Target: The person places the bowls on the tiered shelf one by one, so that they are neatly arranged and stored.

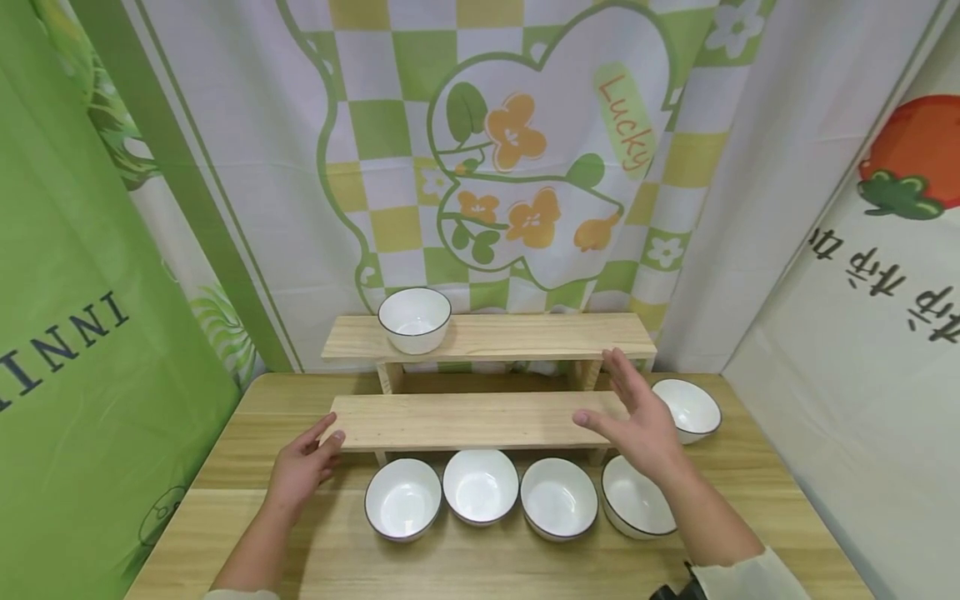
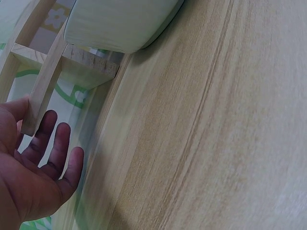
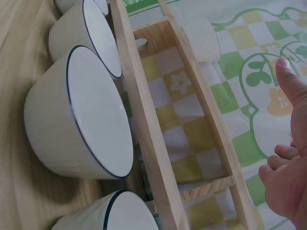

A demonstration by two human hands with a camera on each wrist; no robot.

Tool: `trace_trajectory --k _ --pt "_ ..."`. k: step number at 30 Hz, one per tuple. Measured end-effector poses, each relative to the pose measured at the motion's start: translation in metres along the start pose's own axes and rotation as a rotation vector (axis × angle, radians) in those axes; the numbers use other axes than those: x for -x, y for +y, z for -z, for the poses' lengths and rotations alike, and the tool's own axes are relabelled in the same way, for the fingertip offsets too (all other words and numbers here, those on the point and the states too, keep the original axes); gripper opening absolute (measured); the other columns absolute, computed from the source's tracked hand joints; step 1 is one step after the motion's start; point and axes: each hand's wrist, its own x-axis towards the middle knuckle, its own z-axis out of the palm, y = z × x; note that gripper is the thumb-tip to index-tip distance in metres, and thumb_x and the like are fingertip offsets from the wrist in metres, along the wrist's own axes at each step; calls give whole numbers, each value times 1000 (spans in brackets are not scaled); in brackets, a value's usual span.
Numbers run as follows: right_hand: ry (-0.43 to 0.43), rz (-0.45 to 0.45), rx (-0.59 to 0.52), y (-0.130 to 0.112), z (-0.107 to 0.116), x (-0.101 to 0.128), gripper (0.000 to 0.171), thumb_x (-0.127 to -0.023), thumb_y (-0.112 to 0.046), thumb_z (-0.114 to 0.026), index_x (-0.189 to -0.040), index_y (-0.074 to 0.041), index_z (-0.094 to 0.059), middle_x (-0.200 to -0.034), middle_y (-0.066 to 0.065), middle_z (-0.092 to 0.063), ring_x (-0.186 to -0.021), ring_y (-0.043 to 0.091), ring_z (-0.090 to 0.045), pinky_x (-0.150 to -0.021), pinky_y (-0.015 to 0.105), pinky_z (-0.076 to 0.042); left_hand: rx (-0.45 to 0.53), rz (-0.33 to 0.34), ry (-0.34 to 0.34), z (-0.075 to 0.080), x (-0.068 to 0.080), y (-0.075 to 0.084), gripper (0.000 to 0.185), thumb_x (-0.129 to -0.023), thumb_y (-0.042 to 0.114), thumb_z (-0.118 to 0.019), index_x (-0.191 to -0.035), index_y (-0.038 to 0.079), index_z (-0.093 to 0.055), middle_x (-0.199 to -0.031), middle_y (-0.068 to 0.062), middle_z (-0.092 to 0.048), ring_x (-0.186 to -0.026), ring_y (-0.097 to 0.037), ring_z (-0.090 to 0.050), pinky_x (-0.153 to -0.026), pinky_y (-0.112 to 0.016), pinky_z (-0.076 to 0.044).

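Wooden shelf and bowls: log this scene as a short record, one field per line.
upper tier: carries one white bowl, left of centre
table front: four white bowls in a row before the lower tier
table right: another white bowl, beside the shelf
left hand: thumb and fingers around the lower tier's left end
right hand: fingers spread, apart from the shelf
backdrop: patterned curtain reading "Lucky"

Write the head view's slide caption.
Left hand pinches tiered wooden rack, right hand hovers; one white bowl on top, five bowls on table.
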Motion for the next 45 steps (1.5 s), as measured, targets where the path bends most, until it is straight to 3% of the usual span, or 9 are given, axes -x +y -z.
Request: trace_trajectory --k 8,15,24,45 --pt "17 -18 5 13 5 13 102 -77 -35 -82 -153 -37 -14 -158 -8 -23 -143 34 -24 -112 54 -26 10 -1 -6 0 0 2 68 -84 52 -69 -144 28 -47 -135 -18 -53 -105 -33 -63 -82 -39 -55" --pt "17 -36 31 31 8 27 104 -78 -33 -81 -153 -37 -9 -159 -8 -19 -143 38 -22 -106 53 -35 11 -10 -10 1 -1 4 67 -85 51 -69 -144 27 -47 -137 -17 -52 -106 -34 -63 -82 -40 -55" --pt "18 -38 71 41 12 44 104 -77 -30 -82 -152 -39 -11 -159 -6 -20 -142 43 -21 -108 60 -25 1 -2 -3 1 0 4 67 -84 52 -69 -143 28 -48 -136 -17 -54 -107 -34 -63 -82 -40 -55" --pt "76 -83 244 72 19 81 107 -71 -38 -86 -152 -42 -16 -156 7 -30 -135 46 -33 -100 62 -32 -9 -2 2 0 0 1 67 -84 53 -68 -143 29 -48 -135 -17 -54 -105 -32 -63 -80 -38 -55"
